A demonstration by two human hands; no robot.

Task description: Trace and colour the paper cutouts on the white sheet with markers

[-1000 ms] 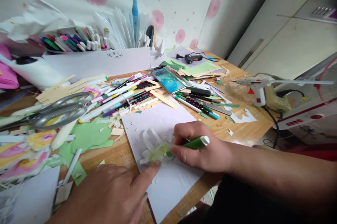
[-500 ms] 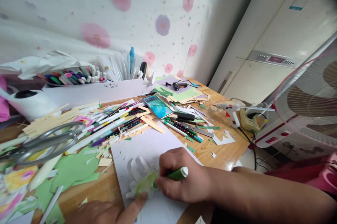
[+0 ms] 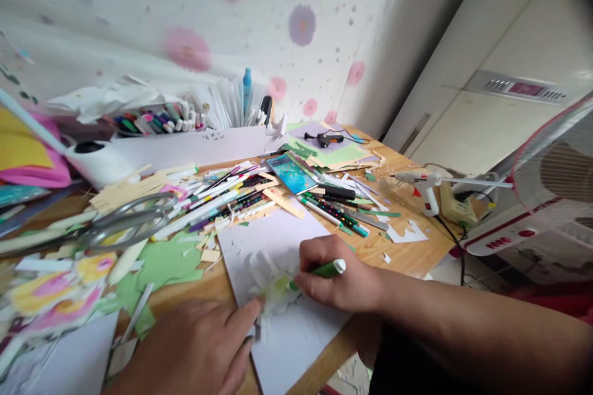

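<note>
Right hand (image 3: 340, 280) closed around green marker (image 3: 330, 269), left hand (image 3: 197, 339) loosely open, forefinger (image 3: 244, 322) touching blurred, green-tinted cutout (image 3: 278, 288), flat white paper (image 3: 285, 358) beneath

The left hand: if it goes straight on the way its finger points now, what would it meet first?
Probably the small white and green piece, right at its fingertip; blur hides whether they touch. Farther along that line seems to be the right hand, holding a green marker.
</note>
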